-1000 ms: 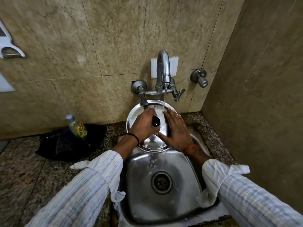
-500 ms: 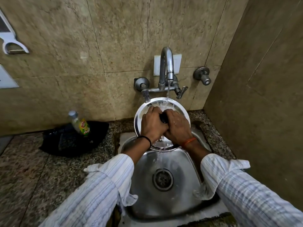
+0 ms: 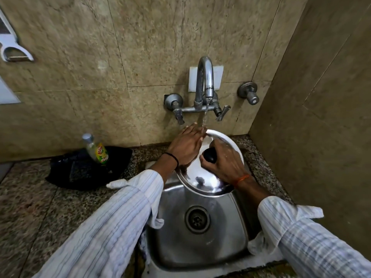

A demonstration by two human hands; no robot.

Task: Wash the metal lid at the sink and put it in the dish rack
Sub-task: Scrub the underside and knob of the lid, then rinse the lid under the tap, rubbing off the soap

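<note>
A round shiny metal lid (image 3: 202,177) with a black knob (image 3: 209,155) is held tilted over the back of the steel sink (image 3: 200,247). My right hand (image 3: 224,159) grips the knob. My left hand (image 3: 187,145) lies flat, fingers together, on the lid's upper left face, with its fingertips under the thin stream of water running from the tap (image 3: 204,81). No dish rack is in view.
A small bottle with a yellow-green label (image 3: 96,149) stands on a black cloth (image 3: 88,167) on the granite counter left of the sink. A tiled wall rises close on the right. A second valve (image 3: 249,93) sticks out right of the tap.
My right hand has taken over the knob from the left. My left hand has slid up to the lid's top edge under the water. The lid has shifted slightly to the right.
</note>
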